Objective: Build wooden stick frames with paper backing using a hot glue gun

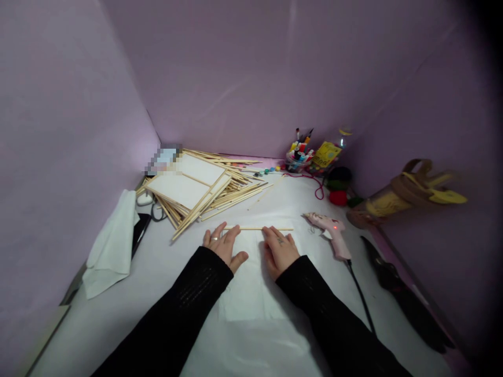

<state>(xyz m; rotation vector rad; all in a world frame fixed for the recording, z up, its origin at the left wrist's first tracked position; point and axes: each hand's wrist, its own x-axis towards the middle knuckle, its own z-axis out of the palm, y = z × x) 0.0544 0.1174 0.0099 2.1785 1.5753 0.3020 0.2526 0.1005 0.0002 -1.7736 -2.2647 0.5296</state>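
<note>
A thin wooden stick [251, 228] lies flat across the white table just beyond my fingertips. My left hand [223, 246], with a ring on one finger, rests palm down with fingers stretched out, its tips touching the stick's left part. My right hand [280, 251] lies flat beside it, fingers extended to the stick's right part. Both arms wear black sleeves. A white sheet of paper [251, 293] lies under my hands.
A pile of wooden sticks and framed white panels [196, 186] sits at the back left. A pink glue gun [332, 233] with a black cord lies to the right. Pens in a cup [299, 154], paint pots, yarn balls [338, 197], a white cloth [113, 241] and scissors [393, 272] lie around.
</note>
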